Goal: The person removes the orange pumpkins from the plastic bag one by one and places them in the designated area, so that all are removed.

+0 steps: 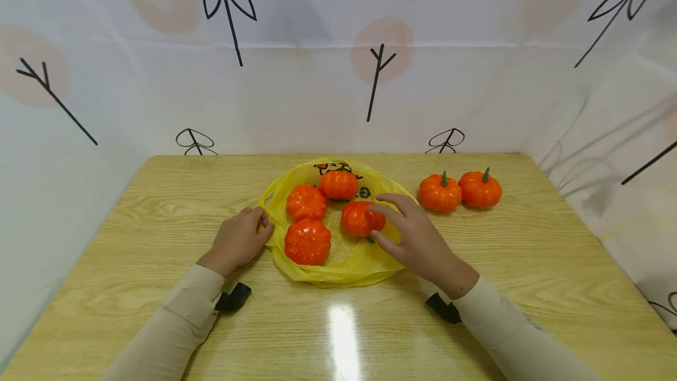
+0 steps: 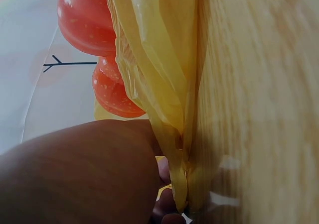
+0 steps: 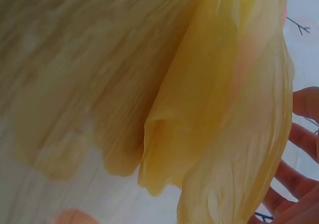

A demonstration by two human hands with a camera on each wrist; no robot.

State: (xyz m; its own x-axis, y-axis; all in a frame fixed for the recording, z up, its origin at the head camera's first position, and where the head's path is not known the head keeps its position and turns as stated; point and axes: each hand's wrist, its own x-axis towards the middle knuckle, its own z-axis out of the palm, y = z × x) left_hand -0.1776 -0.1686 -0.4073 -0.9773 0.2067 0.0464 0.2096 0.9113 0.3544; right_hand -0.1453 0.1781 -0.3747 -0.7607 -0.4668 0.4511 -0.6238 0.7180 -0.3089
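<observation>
A yellow plastic bag lies spread on the table with its mouth facing up, and several small orange pumpkins sit inside it. At the bag's left rim my left hand pinches the plastic; the left wrist view shows its fingertips at the gathered edge. My right hand hovers over the bag's right side, fingers spread and slightly bent. Just left of those fingers, a pumpkin lies tipped in the bag, its green stem pointing down and to the right.
Two more orange pumpkins, one beside the other, stand upright with green stems to the right of the bag. The wooden table meets a patterned white cloth at its back edge.
</observation>
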